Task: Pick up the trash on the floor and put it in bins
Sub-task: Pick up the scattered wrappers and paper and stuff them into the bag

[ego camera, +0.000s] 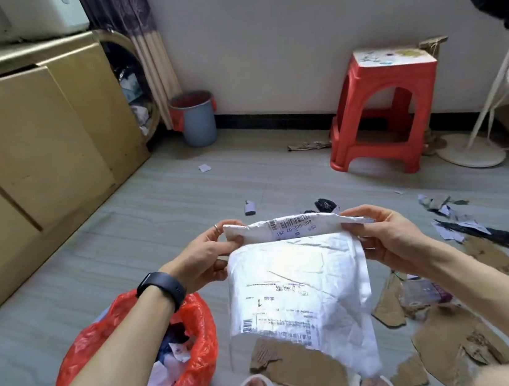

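the left hand (205,257) and right hand (388,238) pinch the top corners of a white mailer bag (298,287), held up above the floor. the red-lined bin (197,336) at left already holds scraps; torn cardboard (453,338) and paper bits (454,221) remain on the floor, so roughly midway.

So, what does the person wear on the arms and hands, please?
Both forearms are bare; no sleeves show. The left hand has a black wristband, like a fitness tracker, at its wrist and a thin silver ring on one finger. The right hand shows nothing worn.
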Action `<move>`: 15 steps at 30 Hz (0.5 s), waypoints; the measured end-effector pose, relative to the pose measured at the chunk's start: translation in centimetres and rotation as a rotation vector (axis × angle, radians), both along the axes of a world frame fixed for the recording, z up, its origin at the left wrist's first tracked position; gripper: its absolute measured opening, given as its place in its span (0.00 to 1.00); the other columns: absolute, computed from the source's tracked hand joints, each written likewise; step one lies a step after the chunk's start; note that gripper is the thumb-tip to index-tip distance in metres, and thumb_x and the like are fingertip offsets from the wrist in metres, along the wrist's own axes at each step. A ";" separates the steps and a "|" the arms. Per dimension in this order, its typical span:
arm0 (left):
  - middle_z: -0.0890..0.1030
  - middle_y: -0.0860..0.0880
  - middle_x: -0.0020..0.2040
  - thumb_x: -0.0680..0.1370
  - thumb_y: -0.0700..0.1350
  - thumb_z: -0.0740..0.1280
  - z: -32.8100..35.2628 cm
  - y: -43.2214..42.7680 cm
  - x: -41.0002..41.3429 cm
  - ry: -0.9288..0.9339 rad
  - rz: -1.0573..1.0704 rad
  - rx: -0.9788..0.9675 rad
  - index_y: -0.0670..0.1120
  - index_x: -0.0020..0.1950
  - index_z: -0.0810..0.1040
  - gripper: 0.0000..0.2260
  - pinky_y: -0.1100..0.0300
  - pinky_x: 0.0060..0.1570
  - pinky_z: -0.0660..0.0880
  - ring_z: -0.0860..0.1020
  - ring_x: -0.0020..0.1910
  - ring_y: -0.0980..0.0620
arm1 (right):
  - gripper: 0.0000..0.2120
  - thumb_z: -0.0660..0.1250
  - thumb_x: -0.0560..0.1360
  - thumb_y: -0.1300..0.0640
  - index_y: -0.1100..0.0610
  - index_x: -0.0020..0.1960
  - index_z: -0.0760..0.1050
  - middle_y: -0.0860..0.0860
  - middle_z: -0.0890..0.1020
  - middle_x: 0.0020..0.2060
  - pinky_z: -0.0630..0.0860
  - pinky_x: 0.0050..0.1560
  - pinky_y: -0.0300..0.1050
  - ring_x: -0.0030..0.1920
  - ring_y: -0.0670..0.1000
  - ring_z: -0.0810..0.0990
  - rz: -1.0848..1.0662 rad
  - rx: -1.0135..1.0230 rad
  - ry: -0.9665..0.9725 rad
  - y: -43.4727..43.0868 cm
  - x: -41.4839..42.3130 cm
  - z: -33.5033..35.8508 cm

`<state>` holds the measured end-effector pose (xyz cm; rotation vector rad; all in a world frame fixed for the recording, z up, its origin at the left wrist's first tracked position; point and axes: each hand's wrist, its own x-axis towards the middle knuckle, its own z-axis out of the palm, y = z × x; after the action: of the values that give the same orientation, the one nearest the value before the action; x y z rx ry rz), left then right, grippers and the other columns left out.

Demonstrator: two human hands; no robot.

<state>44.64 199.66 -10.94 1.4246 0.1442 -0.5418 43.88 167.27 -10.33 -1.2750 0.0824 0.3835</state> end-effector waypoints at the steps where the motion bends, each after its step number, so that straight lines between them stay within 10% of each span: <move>1: 0.73 0.52 0.27 0.78 0.35 0.65 0.1 -0.2 0.1 -0.005 0.028 -0.025 0.51 0.54 0.76 0.11 0.68 0.20 0.63 0.66 0.20 0.57 | 0.07 0.73 0.66 0.64 0.56 0.42 0.85 0.58 0.84 0.37 0.81 0.31 0.44 0.30 0.52 0.83 -0.019 0.017 -0.012 0.2 0.0 0.1; 10: 0.81 0.46 0.47 0.71 0.49 0.71 0.3 0.2 -0.1 0.108 -0.062 0.013 0.48 0.56 0.79 0.14 0.62 0.32 0.78 0.81 0.35 0.50 | 0.10 0.65 0.75 0.69 0.61 0.51 0.83 0.61 0.83 0.43 0.83 0.39 0.46 0.40 0.56 0.83 0.010 -0.128 -0.028 0.1 0.2 -0.5; 15: 0.83 0.47 0.42 0.76 0.38 0.69 -0.3 0.1 0.2 0.037 0.021 0.086 0.47 0.60 0.76 0.13 0.61 0.33 0.79 0.81 0.32 0.51 | 0.13 0.74 0.70 0.59 0.62 0.53 0.82 0.61 0.84 0.50 0.83 0.45 0.50 0.45 0.58 0.84 -0.023 -0.174 -0.045 0.6 0.1 -0.8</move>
<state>44.82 199.78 -11.26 1.4960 0.2142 -0.5509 44.01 167.91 -11.12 -1.4526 0.0942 0.3329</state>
